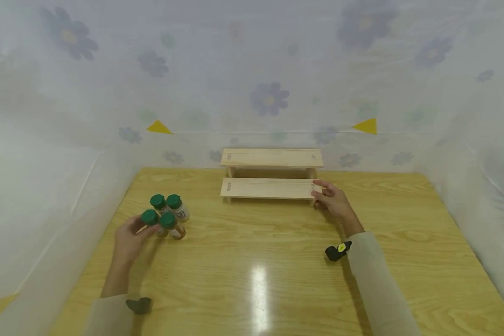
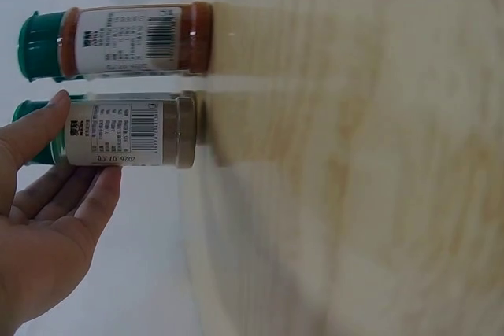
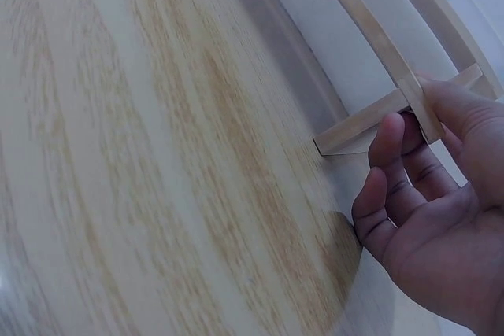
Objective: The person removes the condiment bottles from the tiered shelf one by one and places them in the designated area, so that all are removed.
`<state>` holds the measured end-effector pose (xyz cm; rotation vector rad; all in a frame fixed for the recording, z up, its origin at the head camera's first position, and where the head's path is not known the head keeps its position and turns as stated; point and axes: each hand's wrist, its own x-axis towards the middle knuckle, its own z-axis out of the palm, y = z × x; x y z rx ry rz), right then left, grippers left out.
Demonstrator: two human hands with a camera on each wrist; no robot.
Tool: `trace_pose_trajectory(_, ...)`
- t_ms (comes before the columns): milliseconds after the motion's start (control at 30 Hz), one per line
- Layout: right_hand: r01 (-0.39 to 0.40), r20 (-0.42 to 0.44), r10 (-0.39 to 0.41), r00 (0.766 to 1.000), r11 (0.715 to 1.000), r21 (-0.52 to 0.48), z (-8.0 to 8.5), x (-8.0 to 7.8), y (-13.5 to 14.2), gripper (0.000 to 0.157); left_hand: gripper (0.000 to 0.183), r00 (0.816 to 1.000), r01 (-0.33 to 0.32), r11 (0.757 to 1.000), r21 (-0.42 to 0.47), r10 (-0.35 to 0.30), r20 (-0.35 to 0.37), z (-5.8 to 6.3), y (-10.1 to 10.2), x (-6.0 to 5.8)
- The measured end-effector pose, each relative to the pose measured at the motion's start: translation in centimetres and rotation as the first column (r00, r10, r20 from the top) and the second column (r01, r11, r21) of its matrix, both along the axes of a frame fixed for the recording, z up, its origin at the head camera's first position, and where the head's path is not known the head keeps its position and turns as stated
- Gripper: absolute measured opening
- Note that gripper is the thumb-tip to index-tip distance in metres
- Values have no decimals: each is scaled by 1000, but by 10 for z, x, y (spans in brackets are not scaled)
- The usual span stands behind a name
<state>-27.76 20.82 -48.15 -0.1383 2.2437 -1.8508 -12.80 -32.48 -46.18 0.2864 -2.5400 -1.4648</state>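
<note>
My left hand (image 1: 128,239) holds a spice jar (image 1: 150,217) with a green cap, thumb and fingers on opposite sides of it. In the left wrist view the held jar (image 2: 118,133) shows greyish contents and a white barcode label. Close beside it stands a jar with reddish-orange contents (image 2: 135,40). Two more green-capped jars, one at the back left (image 1: 157,201) and one at the back right (image 1: 174,203), complete the cluster. Far to the right, my right hand (image 1: 335,203) pinches the right end of the lower board of a two-step wooden rack (image 1: 269,188).
The rack's upper board (image 1: 273,157) runs along the back of the wood-grain table (image 1: 218,280). A flower-patterned sheet (image 1: 218,70) hangs behind and at the sides, with yellow triangles (image 1: 366,126) on it.
</note>
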Motion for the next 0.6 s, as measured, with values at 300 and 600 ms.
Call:
trace_pose_trajectory(300, -15, 9, 15, 1000, 1000, 16, 1, -2, -1, 62, 60, 998, -21, 999, -34, 23, 64, -5, 2, 5)
trace_pose_trajectory(600, -7, -89, 24, 996, 982, 187, 5, -5, 10, 57, 55, 1000, -18, 991, -134, 17, -7, 17, 2, 3)
